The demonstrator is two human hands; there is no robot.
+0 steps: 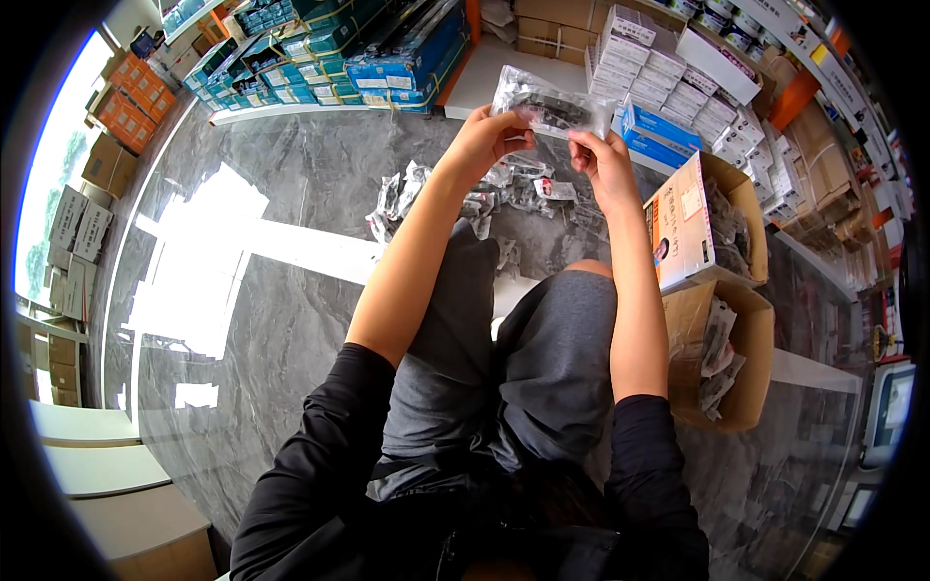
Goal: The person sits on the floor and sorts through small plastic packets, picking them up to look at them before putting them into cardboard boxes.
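Both my arms reach forward over my knees and hold up a clear plastic bag [552,105] with a dark item inside, whose kind I cannot make out. My left hand [489,140] pinches the bag's left lower edge between thumb and fingers. At its right lower corner my right hand [603,160] grips the plastic, fingers curled. Beneath and beyond my hands, several similar bagged items [555,189] lie in a loose pile on the grey marbled floor. Part of the pile is hidden by my forearms and knees.
Two open cardboard boxes, a printed one [686,218] and a plain brown one [685,339], stand to my right with bagged items inside. A blue box [659,136] and stacked white boxes [639,73] are beyond. Blue-green cartons [392,73] line the far left.
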